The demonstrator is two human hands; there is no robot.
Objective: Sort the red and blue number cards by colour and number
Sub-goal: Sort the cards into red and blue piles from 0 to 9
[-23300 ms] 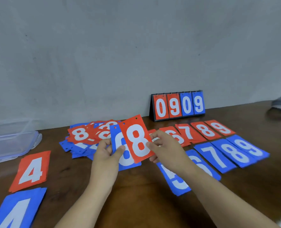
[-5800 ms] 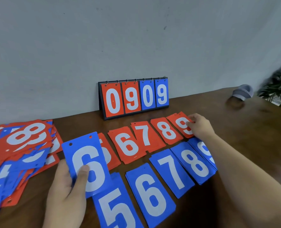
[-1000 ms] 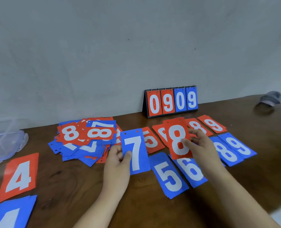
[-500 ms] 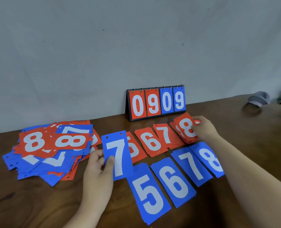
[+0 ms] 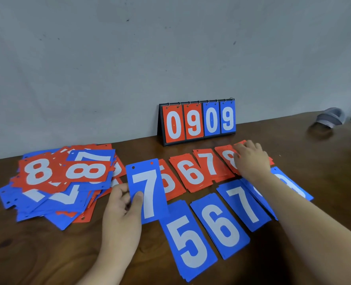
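Observation:
My left hand [image 5: 122, 212] pinches a blue 7 card [image 5: 146, 190], held upright above the table. My right hand [image 5: 250, 159] rests flat on the red 8 pile [image 5: 227, 159] in the far row. That row shows red 5 [image 5: 170, 184], red 6 [image 5: 191, 173] and red 7 [image 5: 209, 164] piles. The near row holds blue 5 [image 5: 189, 239], blue 6 [image 5: 220, 225] and blue 7 [image 5: 244, 202] piles; my right forearm hides most of the blue cards beyond. An unsorted heap of red and blue cards [image 5: 61, 182] lies at the left.
A flip scoreboard [image 5: 197, 120] reading 0909 stands against the wall behind the rows. A grey cap [image 5: 329, 119] lies at the far right of the wooden table [image 5: 36, 254]. A plant edge shows at the right border.
My right hand has laid the red 8 card down onto the red 8 pile and now rests flat on it. My left hand still holds the blue 7.

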